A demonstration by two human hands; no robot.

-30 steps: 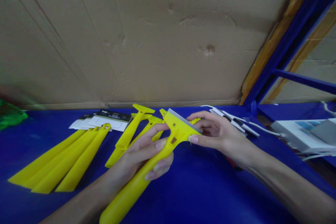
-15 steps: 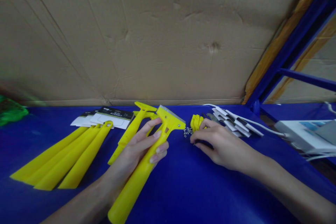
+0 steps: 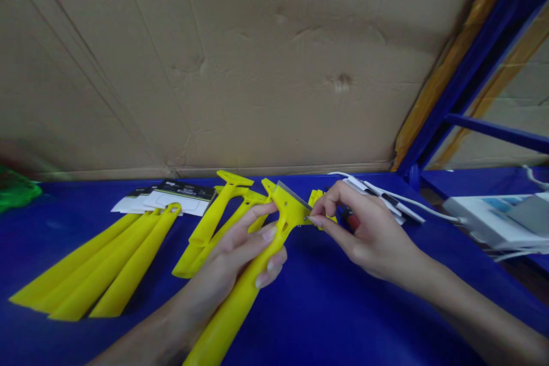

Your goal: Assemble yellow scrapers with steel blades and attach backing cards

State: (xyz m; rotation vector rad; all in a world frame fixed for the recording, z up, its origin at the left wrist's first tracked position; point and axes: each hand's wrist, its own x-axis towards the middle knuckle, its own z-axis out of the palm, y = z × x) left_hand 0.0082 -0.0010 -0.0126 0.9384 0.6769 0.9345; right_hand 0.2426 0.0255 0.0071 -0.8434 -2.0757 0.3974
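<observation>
My left hand [image 3: 253, 246] is wrapped round the handle of a yellow scraper [image 3: 240, 291], whose head with a metal blade edge [image 3: 294, 193] points up and right. At the right corner of that head, my right hand [image 3: 364, 229] pinches with thumb and index finger; a tiny metallic piece shows at the fingertips, too small to name for sure. A dark tool with a red part [image 3: 352, 220] shows under my right palm. Yellow small parts [image 3: 316, 197] lie behind the right fingertips.
More yellow scrapers [image 3: 214, 211] lie left of my left hand. Farther left are several yellow handles [image 3: 124, 263] with black-and-white cards [image 3: 182, 195]. White packets [image 3: 388, 200], a cable and a white device [image 3: 493, 220] are at right. Cardboard [image 3: 274, 68] stands behind the blue table [image 3: 326, 309].
My right hand has moved from the small parts to the scraper's head and now pinches at its corner. The held scraper has shifted slightly right and down.
</observation>
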